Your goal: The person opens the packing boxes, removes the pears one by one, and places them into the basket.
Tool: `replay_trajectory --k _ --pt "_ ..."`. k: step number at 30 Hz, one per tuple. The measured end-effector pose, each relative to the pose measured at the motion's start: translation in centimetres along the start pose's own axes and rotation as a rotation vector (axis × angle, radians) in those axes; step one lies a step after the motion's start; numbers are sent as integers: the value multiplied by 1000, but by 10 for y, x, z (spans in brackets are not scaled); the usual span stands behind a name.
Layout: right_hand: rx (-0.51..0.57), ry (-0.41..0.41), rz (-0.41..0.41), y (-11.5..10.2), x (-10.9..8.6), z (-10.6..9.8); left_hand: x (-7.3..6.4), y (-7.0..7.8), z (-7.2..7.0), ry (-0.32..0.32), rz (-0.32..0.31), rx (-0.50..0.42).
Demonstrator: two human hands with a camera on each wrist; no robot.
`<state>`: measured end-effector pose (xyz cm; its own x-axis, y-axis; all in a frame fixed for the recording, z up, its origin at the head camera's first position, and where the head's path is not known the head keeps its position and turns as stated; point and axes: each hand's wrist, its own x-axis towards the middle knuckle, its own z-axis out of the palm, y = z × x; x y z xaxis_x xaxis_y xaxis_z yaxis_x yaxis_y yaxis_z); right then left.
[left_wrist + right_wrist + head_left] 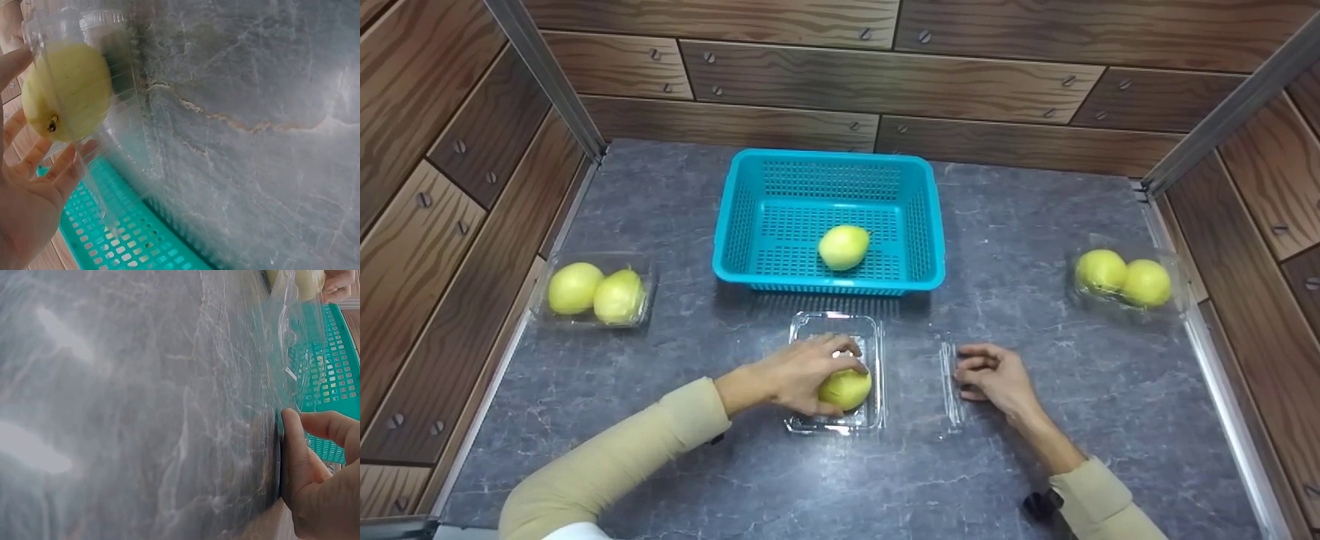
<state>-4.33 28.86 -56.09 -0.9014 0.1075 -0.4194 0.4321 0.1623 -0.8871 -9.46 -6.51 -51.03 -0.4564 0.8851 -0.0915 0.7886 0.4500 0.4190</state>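
My left hand curves over a yellow pear that sits in an opened clear plastic clamshell box. The left wrist view shows thumb and fingers on opposite sides of this pear, whose brown stem faces the camera. To the right of the box's base lies the clear lid. My right hand has its fingers at the lid's outer edge. Seen from the right wrist, thumb and index finger pinch the lower edge of the clear plastic.
Behind the box stands a turquoise basket with one pear inside. A clear box with two pears stands at the left; another clear box with two pears stands at the right. Wood-patterned walls bound the grey tabletop.
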Motion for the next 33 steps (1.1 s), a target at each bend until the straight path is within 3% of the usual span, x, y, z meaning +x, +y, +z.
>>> replay_trajectory --k 24,33 --pt "5 5 7 -1 -2 1 4 3 7 -37 -27 -45" --pt "1 15 3 -1 -1 1 7 8 -9 -30 -18 -45"
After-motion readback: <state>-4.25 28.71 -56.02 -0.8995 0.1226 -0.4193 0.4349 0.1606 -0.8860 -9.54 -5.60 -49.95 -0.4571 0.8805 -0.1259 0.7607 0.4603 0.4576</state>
